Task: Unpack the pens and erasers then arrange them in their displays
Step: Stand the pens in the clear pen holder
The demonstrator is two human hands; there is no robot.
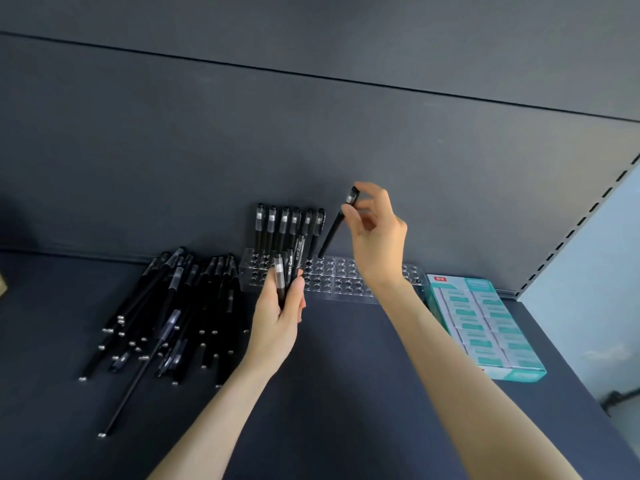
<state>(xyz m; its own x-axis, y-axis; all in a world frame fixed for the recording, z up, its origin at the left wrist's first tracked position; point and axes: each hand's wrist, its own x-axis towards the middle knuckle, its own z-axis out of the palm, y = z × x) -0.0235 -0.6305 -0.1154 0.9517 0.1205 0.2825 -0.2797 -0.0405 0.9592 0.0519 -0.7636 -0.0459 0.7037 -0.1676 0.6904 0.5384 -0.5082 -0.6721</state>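
A clear acrylic pen stand (341, 284) with rows of round holes sits on the dark shelf against the back wall. Several black pens (284, 225) stand upright in its back row at the left. My right hand (375, 233) pinches the cap end of one black pen (334, 230), which leans with its tip at a back-row hole just right of the standing pens. In front of the stand's left part, my left hand (278, 317) grips a small bunch of black pens (289, 271). A heap of loose black pens (169, 313) lies on the shelf to the left.
A teal and white box of erasers (485, 323) sits at the right of the stand. The shelf (346, 393) is dark grey. A slotted upright (568, 230) and a pale side panel bound the right side. A tan object shows at the far left edge.
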